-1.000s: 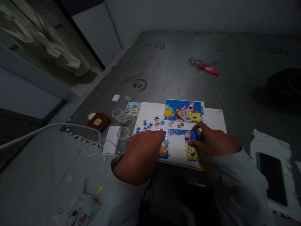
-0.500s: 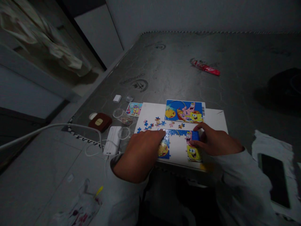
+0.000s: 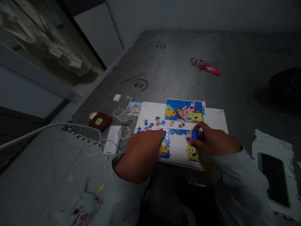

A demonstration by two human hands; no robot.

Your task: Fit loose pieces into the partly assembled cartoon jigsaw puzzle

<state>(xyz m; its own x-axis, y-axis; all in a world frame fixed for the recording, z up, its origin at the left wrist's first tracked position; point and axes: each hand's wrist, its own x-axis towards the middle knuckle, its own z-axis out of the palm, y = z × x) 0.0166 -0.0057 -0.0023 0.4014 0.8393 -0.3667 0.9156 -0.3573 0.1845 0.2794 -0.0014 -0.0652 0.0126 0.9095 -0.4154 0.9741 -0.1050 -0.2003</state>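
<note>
A partly assembled cartoon jigsaw (image 3: 180, 142) lies on a white board (image 3: 215, 117) on a grey mattress. My left hand (image 3: 141, 153) rests knuckles up at the jigsaw's left edge, fingers bent, fingertip pressing its top left corner. My right hand (image 3: 213, 141) pinches the jigsaw's right edge between thumb and forefinger. Several loose blue pieces (image 3: 152, 123) lie just beyond my left hand. A finished reference picture (image 3: 184, 110) sits at the board's far side.
Left of the board lie a small picture card (image 3: 134, 108), clear plastic cups (image 3: 121, 115), a white power brick (image 3: 113, 139) with cable, and a brown case (image 3: 100, 121). A red wrapper (image 3: 206, 67) lies farther back. A dark phone (image 3: 274, 179) lies on white cloth at right.
Almost nothing has moved. My right hand shifted slightly along the jigsaw's right edge; the left hand stays pressed at the left corner.
</note>
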